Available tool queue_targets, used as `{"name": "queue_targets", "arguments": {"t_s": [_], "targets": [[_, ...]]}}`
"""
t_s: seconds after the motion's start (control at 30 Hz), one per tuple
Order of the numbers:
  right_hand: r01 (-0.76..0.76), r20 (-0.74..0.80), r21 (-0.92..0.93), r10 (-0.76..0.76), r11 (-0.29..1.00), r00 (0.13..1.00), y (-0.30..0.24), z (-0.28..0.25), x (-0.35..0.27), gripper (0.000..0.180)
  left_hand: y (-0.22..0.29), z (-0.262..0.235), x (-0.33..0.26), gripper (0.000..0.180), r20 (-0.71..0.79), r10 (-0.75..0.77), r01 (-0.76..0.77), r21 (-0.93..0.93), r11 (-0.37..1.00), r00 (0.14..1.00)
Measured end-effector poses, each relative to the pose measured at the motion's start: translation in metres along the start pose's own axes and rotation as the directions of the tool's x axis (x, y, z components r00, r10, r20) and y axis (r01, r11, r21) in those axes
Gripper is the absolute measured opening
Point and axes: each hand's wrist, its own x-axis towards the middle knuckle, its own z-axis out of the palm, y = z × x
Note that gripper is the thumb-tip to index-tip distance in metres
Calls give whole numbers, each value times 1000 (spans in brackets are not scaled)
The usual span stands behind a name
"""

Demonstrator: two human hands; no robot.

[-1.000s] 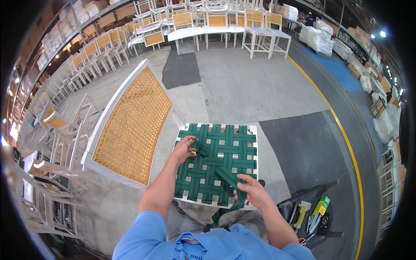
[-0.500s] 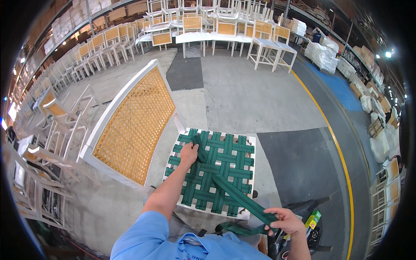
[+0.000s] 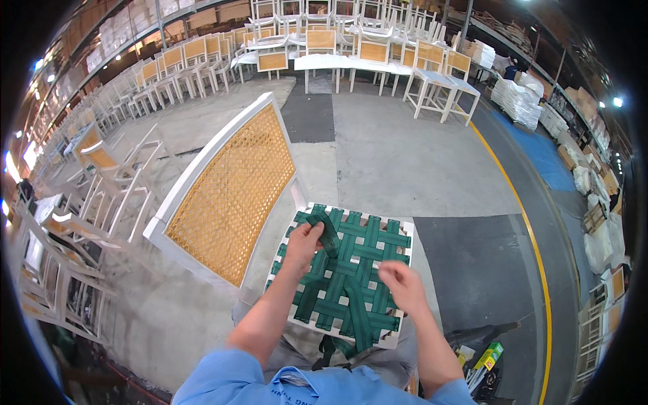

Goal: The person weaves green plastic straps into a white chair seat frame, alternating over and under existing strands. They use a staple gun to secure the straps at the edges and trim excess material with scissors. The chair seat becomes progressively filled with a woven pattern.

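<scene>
Before me is a white chair frame (image 3: 406, 233) whose seat is covered with interlaced dark green webbing (image 3: 372, 233). Near the seat's back left, my left hand (image 3: 302, 248) pinches a green webbing strap (image 3: 330, 237), which stands up from the weave in a curve. Over the seat's right side hovers my right hand (image 3: 405, 285), its fingers curled and smeared by motion; no strap shows in it. Another loose webbing strap (image 3: 358, 314) lies across the front of the seat, its tail hanging over the front edge. The chair's woven cane backrest (image 3: 233, 192) rises on the left.
White chair parts (image 3: 121, 202) stand at the left. Rows of cane-backed chairs (image 3: 196, 57) and stacked chairs line the far side. On the floor at the lower right are a green and yellow box (image 3: 491, 354) and tools. Wrapped bundles (image 3: 518, 101) lie beyond a yellow floor line (image 3: 523, 209).
My right hand has let go of the long strap and moved up and left over the seat. That strap now lies on the weave. The left hand has raised its strap.
</scene>
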Motion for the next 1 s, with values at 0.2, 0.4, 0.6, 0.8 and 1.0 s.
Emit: {"name": "queue_targets", "arguments": {"t_s": [0.2,0.4,0.6,0.8,1.0], "targets": [[155,35,-27,-154,988,988,-48,69,97,25,5,-7,-47,19,184,-51,-5,292,957,982],[130,94,-55,-125,990,988,-58,86,102,15,10,-7,-60,15,26,61,-57,-134,989,998],[447,104,-100,-438,889,893,-63,80,93,16,13,-5,-61,12,52,20,-5,-267,964,998],[589,212,-247,-550,769,808,-73,72,101,17,9,-11,-59,7,68,63,-49,-185,981,996],[580,249,-290,-525,761,814,-66,65,106,15,15,12,-74,13,-111,332,-304,210,929,937]]}}
